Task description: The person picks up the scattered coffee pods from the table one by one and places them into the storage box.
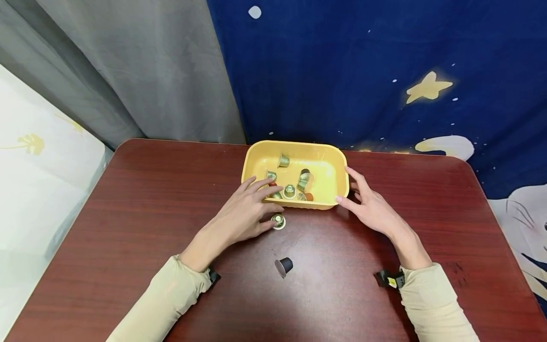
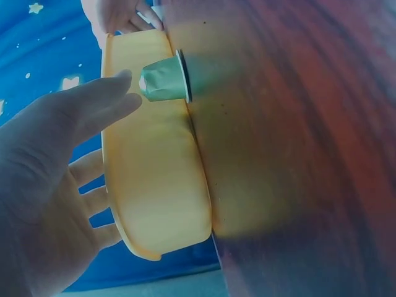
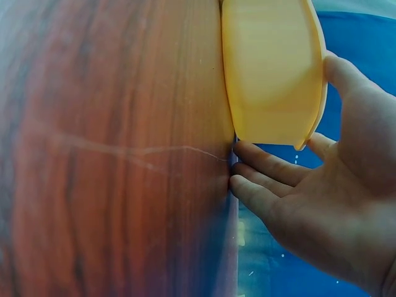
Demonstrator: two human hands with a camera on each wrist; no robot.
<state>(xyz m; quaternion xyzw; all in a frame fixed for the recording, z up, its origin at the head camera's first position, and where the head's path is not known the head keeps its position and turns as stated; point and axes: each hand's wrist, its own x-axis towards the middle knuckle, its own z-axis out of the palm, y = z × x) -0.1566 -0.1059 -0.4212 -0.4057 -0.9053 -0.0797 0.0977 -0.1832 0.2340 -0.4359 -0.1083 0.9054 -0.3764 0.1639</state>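
A yellow plastic basin (image 1: pixel 331 205) stands near the table's back edge, with several coffee capsules inside, mostly green. My left hand (image 1: pixel 241 213) reaches over its front left rim with fingers spread. Just in front of the basin a green coffee capsule (image 1: pixel 278 221) stands on the table. The left thumb and a fingertip are close to that capsule; in the left wrist view the green capsule (image 2: pixel 166 79) shows beside them, not gripped. At the basin's right end my right hand (image 1: pixel 376 209) touches the rim with its thumb, its fingers fairly straight along the end wall.
A black coffee capsule (image 1: pixel 284 267) lies on its side on the dark red wooden table (image 1: pixel 333 294), nearer to me. Behind the table hang a grey curtain (image 1: pixel 171 71) and a blue curtain (image 1: pixel 333 71) with stars.
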